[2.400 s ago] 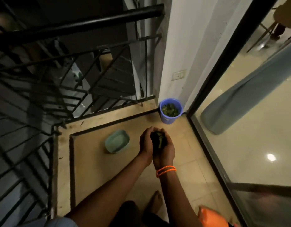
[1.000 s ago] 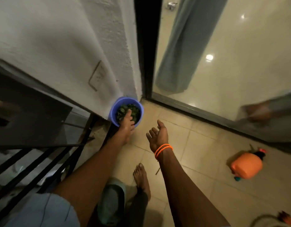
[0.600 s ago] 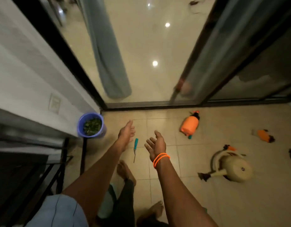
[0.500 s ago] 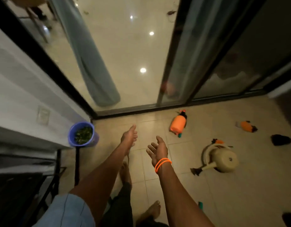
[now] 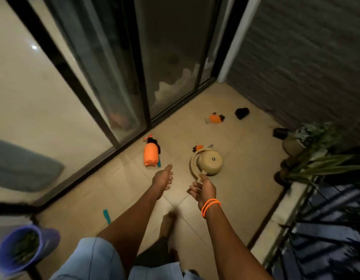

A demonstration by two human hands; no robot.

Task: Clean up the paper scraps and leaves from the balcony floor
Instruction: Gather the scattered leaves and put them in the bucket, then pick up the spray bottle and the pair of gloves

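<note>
Both of my hands hang empty over the beige tiled balcony floor (image 5: pixel 122 190). My left hand (image 5: pixel 162 178) has its fingers loosely spread, palm down. My right hand (image 5: pixel 203 189), with orange bands at the wrist, is palm up with fingers apart, just short of the spout of a beige watering can (image 5: pixel 209 161). A blue bucket (image 5: pixel 17 249) with green leaves inside stands at the bottom left, behind me. I see no loose leaves or paper scraps on the tiles in this blurred view.
An orange spray bottle (image 5: pixel 151 155) lies near the sliding glass door (image 5: pixel 106 81). A smaller orange bottle (image 5: pixel 215 118), two black pots (image 5: pixel 242 113), a teal tool (image 5: pixel 106 216) and a potted plant (image 5: pixel 308 150) are on the floor. A railing (image 5: pixel 326 219) is on the right.
I dropped the leaves into the blue bucket, drew both hands back empty and turned right; the bucket is now at my lower left and the watering can lies ahead.
</note>
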